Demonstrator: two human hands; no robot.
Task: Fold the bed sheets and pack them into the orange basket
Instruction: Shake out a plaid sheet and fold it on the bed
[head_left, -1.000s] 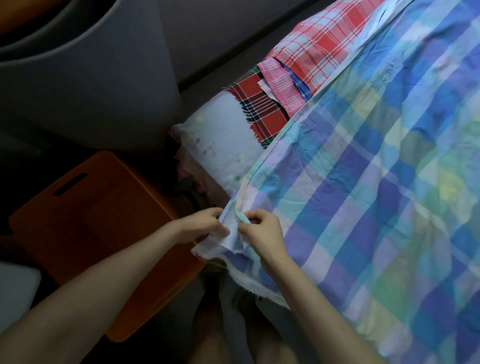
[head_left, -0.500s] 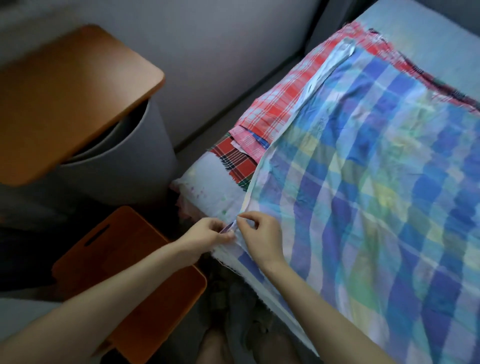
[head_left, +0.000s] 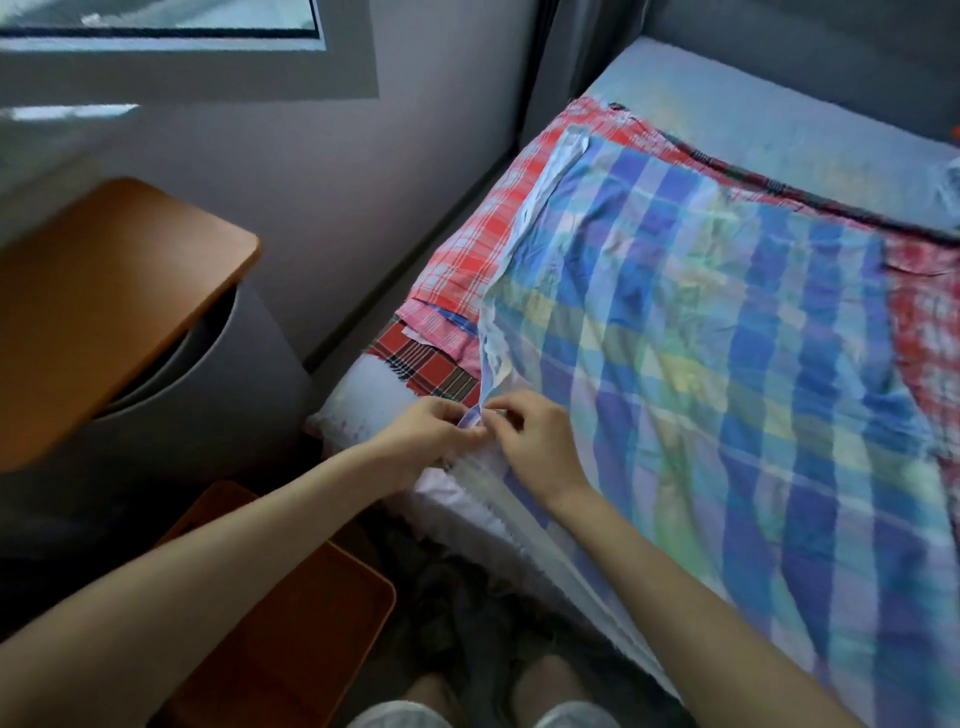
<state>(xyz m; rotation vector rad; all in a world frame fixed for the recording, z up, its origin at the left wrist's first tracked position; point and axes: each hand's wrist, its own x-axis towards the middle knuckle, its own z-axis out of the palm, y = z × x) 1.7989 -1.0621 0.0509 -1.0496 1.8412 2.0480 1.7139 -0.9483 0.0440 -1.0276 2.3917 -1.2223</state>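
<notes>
Fingers (head_left: 511, 414) still pinching sheet (head_left: 727, 364), orange basket (head_left: 291, 634) near

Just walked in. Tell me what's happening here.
A person stands at the bed, both hands together at the near corner of the blue checked sheet: the left hand and right hand each pinch its edge. The sheet lies spread out, not yet folded, over a red checked sheet. The orange basket sits on the floor beside the bed.

left hand (head_left: 431, 434), right hand (head_left: 535, 441): both pinch near corner of blue plaid sheet (head_left: 727, 364) | spread over red plaid sheet (head_left: 478, 228) on bed (head_left: 753, 114) | orange basket (head_left: 291, 623) on floor, beside bed
</notes>
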